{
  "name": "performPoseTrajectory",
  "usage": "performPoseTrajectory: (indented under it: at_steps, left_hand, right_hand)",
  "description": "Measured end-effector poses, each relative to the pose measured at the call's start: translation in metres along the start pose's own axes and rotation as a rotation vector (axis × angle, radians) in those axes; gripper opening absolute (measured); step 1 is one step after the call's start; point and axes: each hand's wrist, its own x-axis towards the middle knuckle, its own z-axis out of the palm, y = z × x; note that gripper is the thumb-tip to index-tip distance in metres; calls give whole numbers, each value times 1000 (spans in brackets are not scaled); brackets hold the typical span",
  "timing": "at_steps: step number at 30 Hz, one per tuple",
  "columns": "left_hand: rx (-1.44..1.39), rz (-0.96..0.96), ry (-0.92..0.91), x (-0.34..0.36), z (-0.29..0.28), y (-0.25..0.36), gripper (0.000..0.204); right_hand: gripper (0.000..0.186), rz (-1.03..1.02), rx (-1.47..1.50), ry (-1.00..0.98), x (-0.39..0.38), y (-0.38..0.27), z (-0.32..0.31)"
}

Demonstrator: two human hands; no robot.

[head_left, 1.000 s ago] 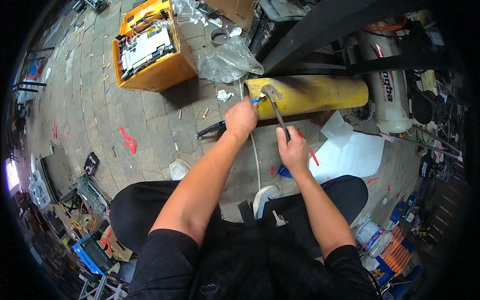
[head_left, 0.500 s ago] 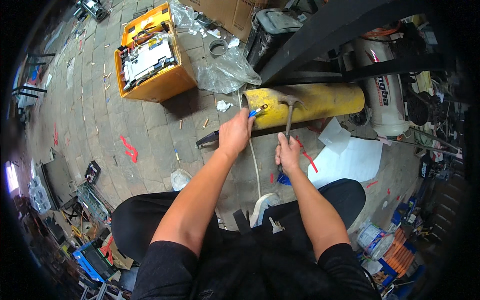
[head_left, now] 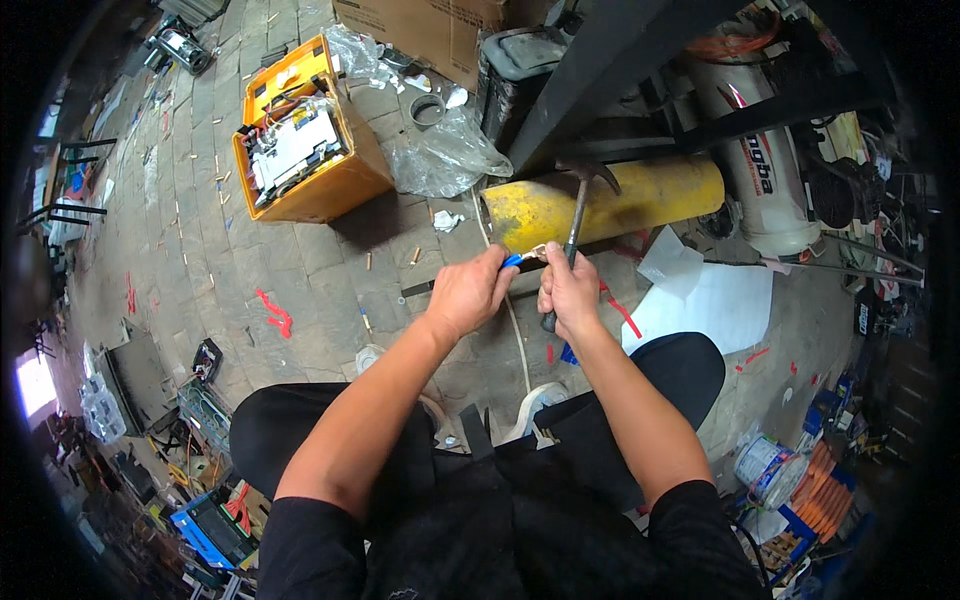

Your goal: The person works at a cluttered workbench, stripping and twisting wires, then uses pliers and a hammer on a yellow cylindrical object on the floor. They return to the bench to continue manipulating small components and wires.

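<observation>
My left hand (head_left: 470,292) is closed around a blue cable (head_left: 512,261) that ends in a shiny metal lug (head_left: 538,252). With my right hand (head_left: 570,296) I grip a claw hammer (head_left: 578,215) by its dark handle, head up. The thumb and finger of that hand also touch the lug. Just beyond both hands lies a yellow metal cylinder (head_left: 650,203) on its side, scuffed and dirty. The hammer's head stands in front of it in view. Most of the cable is hidden inside my left fist.
An open orange case (head_left: 340,190) with wired parts stands at the far left. Clear plastic wrap (head_left: 450,160) and a tape roll (head_left: 427,110) lie beside it. White sheets (head_left: 710,305) are on the floor at right. A black beam (head_left: 600,90) slants overhead; a pale tank (head_left: 765,180) is behind.
My left hand has drawn the cable lug back off the yellow cylinder toward me. My right hand has come closer to it, thumb and finger now at the lug, hammer still held.
</observation>
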Motion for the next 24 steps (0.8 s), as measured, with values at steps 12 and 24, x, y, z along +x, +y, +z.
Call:
performPoseTrajectory:
  at_steps: [12,24]
  left_hand:
    - [-82,-56,-64,-45,-46,46,22]
    - [-31,14,-110,-41,-39,55,19]
  right_hand:
    - [20,-89,32,-74,-58,-6,10]
    - [18,-191,-59,-129,-55,-2,-8]
